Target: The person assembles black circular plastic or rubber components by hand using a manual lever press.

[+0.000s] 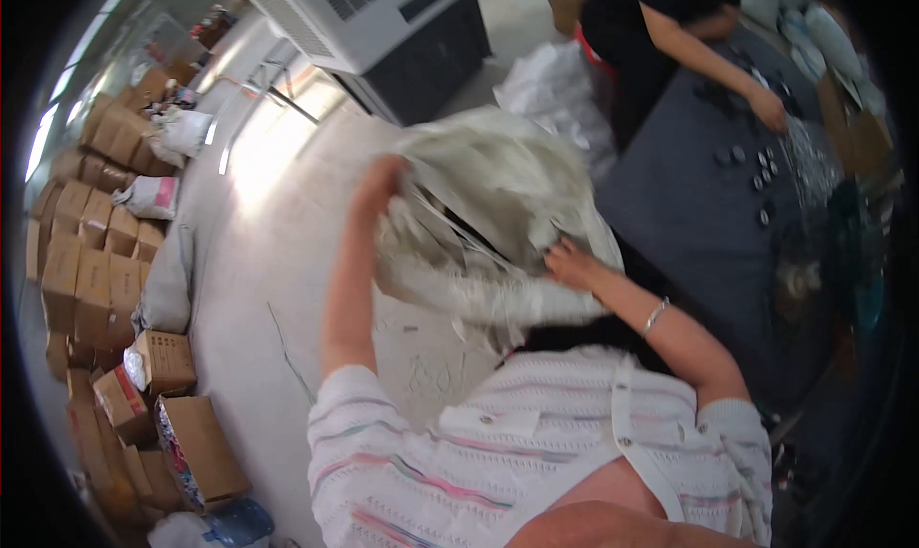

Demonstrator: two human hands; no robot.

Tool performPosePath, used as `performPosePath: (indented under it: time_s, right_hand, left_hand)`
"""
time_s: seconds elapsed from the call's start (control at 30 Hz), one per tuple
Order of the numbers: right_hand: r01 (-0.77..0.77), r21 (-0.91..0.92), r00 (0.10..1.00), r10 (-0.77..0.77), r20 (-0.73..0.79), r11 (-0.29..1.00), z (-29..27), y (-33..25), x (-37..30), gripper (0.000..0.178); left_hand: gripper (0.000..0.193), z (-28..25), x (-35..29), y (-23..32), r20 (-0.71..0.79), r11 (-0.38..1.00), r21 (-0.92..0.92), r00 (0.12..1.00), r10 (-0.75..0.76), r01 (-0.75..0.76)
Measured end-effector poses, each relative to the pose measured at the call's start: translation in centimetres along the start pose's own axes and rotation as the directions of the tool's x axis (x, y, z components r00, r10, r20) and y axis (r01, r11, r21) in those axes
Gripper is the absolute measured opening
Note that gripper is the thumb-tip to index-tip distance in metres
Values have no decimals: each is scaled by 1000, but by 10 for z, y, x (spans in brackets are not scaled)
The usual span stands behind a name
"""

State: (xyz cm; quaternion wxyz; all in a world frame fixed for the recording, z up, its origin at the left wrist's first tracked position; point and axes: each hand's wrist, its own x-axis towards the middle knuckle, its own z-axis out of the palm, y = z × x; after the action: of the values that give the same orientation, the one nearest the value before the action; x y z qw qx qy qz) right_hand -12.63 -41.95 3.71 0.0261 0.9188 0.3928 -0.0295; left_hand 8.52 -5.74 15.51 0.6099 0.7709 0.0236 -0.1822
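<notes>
A large off-white woven sack (469,297) is held up in front of me with its mouth turned toward me. My left hand (385,179), a little blurred, grips the sack's rim on its far left side. On the near right, my right hand (571,264) has its fingers closed over the opposite part of the rim. Pale folds and a dark strip show within the mouth; what the strip is I cannot tell. The bottom of the sack is hidden behind its near wall.
To the right, a person in black reaches a hand (769,108) over a dark-covered table (670,203) with small dark and shiny pieces. A white bag (555,89) and grey air cooler (412,60) stand beyond. Stacked cartons (91,261) and a blue water bottle (239,522) line the left.
</notes>
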Motion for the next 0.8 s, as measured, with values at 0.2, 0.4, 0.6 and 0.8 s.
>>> performPosePath:
  time_s: [0.2, 0.4, 0.6, 0.8]
  right_hand:
    - [-299, 410, 954, 271, 124, 862, -32, -12, -7, 25]
    - [-207, 672, 942, 329, -59, 711, -111, 2, 13, 31]
    - [-147, 820, 985, 157, 70, 554, -95, -9, 96, 38]
    - [-356, 526, 934, 276, 227, 772, -74, 36, 114, 48]
  left_hand:
    - [32, -71, 50, -15, -547, 947, -318, 823, -151, -38]
    - [15, 37, -24, 48, -202, 234, 965, 233, 951, -116]
    - [4, 123, -97, -21, 332, 294, 694, 655, 679, -657]
    - [15, 91, -149, -74, 568, 421, 648, 771, 289, -635]
